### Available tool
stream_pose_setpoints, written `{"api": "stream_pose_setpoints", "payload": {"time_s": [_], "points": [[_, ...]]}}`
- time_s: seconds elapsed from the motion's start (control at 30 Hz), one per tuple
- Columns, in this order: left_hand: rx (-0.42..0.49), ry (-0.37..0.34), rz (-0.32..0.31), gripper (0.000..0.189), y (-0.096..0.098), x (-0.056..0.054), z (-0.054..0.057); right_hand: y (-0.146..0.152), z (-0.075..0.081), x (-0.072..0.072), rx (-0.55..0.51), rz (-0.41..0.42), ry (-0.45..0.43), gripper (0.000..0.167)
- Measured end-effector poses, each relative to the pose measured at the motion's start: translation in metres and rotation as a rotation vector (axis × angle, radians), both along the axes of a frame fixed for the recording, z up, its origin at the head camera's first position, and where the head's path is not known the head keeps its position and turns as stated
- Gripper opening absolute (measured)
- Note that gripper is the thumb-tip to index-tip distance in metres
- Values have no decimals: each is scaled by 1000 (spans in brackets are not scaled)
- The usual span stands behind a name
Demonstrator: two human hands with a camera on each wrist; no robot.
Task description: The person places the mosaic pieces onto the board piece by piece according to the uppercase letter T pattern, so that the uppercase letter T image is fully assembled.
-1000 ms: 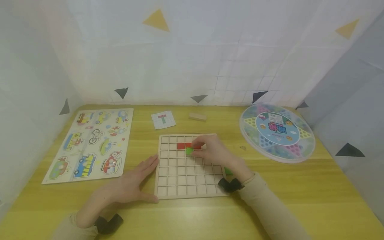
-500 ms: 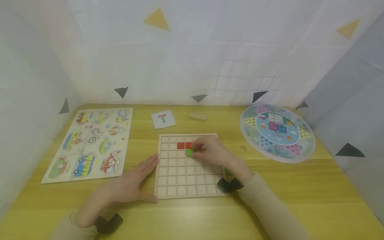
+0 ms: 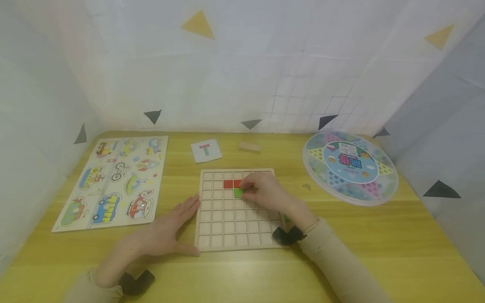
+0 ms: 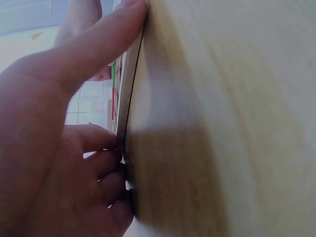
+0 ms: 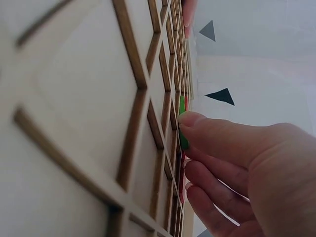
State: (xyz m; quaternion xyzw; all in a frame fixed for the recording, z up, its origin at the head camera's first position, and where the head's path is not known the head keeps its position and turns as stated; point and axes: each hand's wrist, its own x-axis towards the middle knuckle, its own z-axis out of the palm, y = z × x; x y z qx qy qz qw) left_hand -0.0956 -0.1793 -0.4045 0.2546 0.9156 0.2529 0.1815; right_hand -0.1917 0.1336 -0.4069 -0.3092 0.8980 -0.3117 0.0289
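A wooden grid board (image 3: 229, 227) lies on the table, with red squares (image 3: 228, 184) in one row of cells. Just below them, a green square tile (image 3: 238, 193) sits at a cell, and my right hand (image 3: 267, 189) pinches its right side. Up close in the right wrist view, the thumb rests against the green tile (image 5: 182, 104), the other fingers curled behind; the far end of the red row is hidden. Along the board's left edge my left hand (image 3: 168, 231) rests with fingers extended and thumb near the corner. Its fingers touch the board's side in the left wrist view.
A vehicle puzzle board (image 3: 125, 185) lies at the left. Behind the grid are a pattern card (image 3: 206, 150) with a red-and-green T and a small wooden block (image 3: 249, 147). A round Chinese checkers set (image 3: 350, 167) is at the right. Something green (image 3: 287, 218) shows beside the right wrist.
The green tile has gone from tilted to lying flat at the cell under the red row. My right hand has shifted slightly with it; the left hand stays put.
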Motion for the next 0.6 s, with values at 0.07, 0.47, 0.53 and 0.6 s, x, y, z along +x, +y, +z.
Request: {"api": "stream_pose_setpoints", "payload": {"time_s": [0.07, 0.47, 0.53, 0.6], "points": [[-3, -2, 2, 118, 0, 0, 0, 0, 0, 0, 5, -2, 4, 21], [7, -10, 3, 117, 0, 0, 1, 0, 0, 1, 10, -13, 16, 21], [12, -9, 1, 117, 0, 0, 1, 0, 0, 1, 7, -12, 17, 21], [17, -4, -3, 117, 0, 0, 1, 0, 0, 2, 1, -11, 15, 21]]}}
